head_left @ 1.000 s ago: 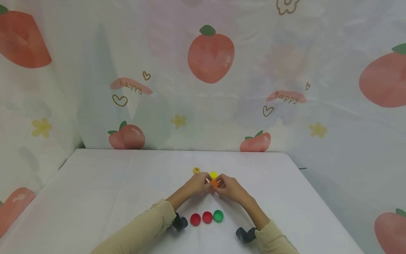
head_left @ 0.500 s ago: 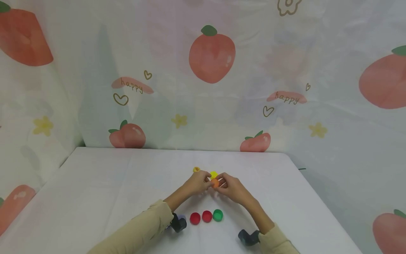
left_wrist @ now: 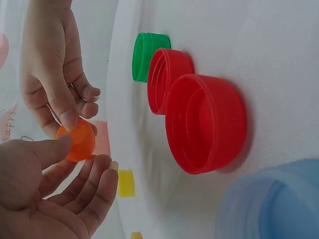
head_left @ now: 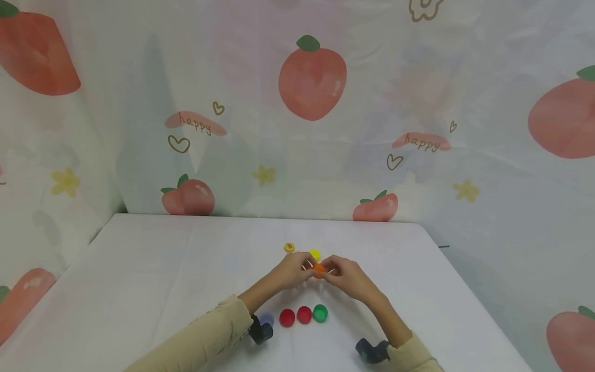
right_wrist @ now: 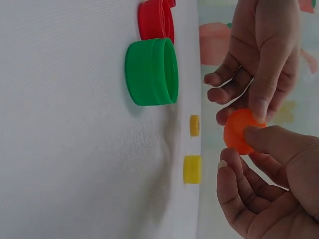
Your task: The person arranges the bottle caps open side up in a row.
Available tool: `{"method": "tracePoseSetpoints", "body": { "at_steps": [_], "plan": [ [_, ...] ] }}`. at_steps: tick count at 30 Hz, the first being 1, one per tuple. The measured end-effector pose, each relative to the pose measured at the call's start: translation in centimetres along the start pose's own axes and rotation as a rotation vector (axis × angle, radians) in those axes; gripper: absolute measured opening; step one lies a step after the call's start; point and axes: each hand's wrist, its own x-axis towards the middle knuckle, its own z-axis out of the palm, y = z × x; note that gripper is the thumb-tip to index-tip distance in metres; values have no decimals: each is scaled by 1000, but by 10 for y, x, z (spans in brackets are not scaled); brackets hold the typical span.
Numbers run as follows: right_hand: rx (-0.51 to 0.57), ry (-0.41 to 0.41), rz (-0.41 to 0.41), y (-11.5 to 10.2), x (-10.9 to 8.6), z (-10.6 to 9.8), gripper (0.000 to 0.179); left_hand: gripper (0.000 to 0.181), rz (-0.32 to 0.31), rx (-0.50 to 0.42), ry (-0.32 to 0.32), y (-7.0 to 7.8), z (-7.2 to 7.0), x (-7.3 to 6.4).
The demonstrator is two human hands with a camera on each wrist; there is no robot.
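Note:
An orange bottle cap is up off the table between both hands. My left hand pinches it between thumb and fingers from the left, and my right hand pinches it from the right. Both thumbs lie on the orange cap in the left wrist view, with the other fingers loosely bent. Just behind the hands are a bright yellow cap and a darker yellow cap with a mark on its top.
Nearer the person, two red caps and a green cap stand in a row, hollow side up. A translucent blue cap sits left of them, partly behind the left wrist camera. A patterned curtain rises behind the white table.
Both hands have shifted slightly right with the orange cap, and the right forearm has swung outward. The blue cap has come into view beside the left wrist camera.

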Motion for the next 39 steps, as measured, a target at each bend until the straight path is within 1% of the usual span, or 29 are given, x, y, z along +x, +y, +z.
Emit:
{"method": "tracePoseSetpoints", "body": {
  "at_steps": [6,12,15,19,21,26,29,32,36,39],
  "plan": [
    [17,3,6,-1,-8,-5,18,18,11,-56,-40,1,5,-1],
    [7,-15,-27,1,-16,-11,18,12,32,-67,-26,7,8,-3],
    [-1,-26,-48,2,-20,-15,19,10,52,-67,-26,10,9,-4],
    [12,-57,-67,5,-24,-20,23,10,69,-34,-42,13,11,-6],
    [24,-71,-76,7,-26,-22,25,11,81,1,-48,13,12,-6],
    [37,-98,-85,9,-31,-25,20,13,129,84,-73,14,14,-7],
    [28,-122,-61,10,-33,-26,21,16,162,111,-110,13,15,-7],
    [18,-165,-42,11,-36,-27,26,21,182,127,-169,12,16,-8],
    [-2,-241,-46,11,-40,-27,35,25,190,153,-251,9,17,-12],
    [-20,-283,-40,12,-42,-26,36,27,190,173,-302,9,17,-15]
  ]
}}
